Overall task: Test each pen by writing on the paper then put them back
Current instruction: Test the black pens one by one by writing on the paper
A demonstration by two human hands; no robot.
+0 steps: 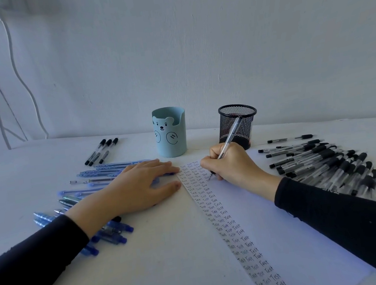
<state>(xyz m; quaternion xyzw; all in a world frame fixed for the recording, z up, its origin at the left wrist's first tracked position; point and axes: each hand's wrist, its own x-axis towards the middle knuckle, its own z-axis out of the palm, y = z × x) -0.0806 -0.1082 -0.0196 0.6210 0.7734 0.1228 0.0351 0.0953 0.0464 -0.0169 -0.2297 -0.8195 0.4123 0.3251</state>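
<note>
The right hand (230, 164) is gripping a clear pen (230, 137), its tip touching the paper (257, 216); the left hand (140, 186) is lying flat, fingers spread, beside it.

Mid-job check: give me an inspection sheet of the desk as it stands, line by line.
Surface: white table, no spills seen.
Job's things: paper with columns of "Test" down its left side; clear pen, tip on the paper; blue pens spread at left; black pens piled at right; three capped pens at back left; bear cup and mesh cup upright at the back, contents not visible.
Clutter: nothing seen.
Hands: right hand grips the clear pen; left hand lies flat over blue pens by the paper's left edge.
Cables: white cables hang down the wall, far left.
Surroundings: plain pale wall behind the table.
</note>
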